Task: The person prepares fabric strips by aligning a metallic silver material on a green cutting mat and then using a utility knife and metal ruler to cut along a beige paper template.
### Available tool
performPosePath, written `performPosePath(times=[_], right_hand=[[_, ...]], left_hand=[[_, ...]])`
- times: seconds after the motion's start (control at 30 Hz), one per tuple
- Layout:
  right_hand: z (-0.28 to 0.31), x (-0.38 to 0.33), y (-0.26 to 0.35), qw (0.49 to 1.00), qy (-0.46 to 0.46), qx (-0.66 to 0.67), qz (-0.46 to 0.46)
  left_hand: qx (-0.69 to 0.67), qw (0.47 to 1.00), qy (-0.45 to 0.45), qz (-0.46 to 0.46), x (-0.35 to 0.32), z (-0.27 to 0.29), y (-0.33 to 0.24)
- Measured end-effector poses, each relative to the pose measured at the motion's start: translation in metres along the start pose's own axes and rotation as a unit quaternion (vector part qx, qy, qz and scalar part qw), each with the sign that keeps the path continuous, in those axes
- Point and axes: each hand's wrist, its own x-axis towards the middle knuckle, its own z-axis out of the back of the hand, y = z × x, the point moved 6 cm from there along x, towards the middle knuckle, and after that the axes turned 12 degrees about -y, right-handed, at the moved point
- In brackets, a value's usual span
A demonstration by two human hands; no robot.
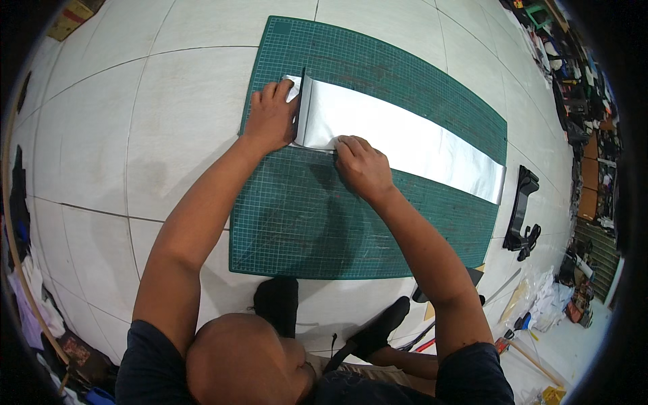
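Hands point(270, 118) point(361, 165) pressing silver sheet point(405, 138), green mat point(317, 223)

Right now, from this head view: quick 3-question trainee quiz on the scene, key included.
1. True or false: the silver strip lies on the green cutting mat.
2. Which hand grips the dark flat tool standing across the strip's end? A) left hand B) right hand C) neither
3. Fill in: the right hand presses on the strip's ____ edge, the one toward the person.

Key: 1. True. 2. A. 3. near.
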Motion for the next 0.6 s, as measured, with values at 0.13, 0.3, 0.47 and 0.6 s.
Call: performPosePath(times=[0.13,0.3,0.47,0.6], right_hand=[[-0.007,-0.003,0.002,1.0,0.016,0.001,-0.003],[-0.006,-0.005,-0.003,0.998,0.041,-0.03,-0.025],[0.017,-0.01,-0.016,0.998,0.028,0.028,-0.057],[0.091,-0.046,-0.07,0.988,0.124,0.045,-0.082]], left_hand=[[-0.048,0.997,-0.05,0.02,-0.002,0.004,0.005],[-0.306,0.94,-0.109,0.103,0.024,0.0,0.034],[-0.198,0.972,-0.123,0.04,0.028,0.002,0.011],[-0.21,0.97,-0.014,0.124,0.021,0.0,0.015]])
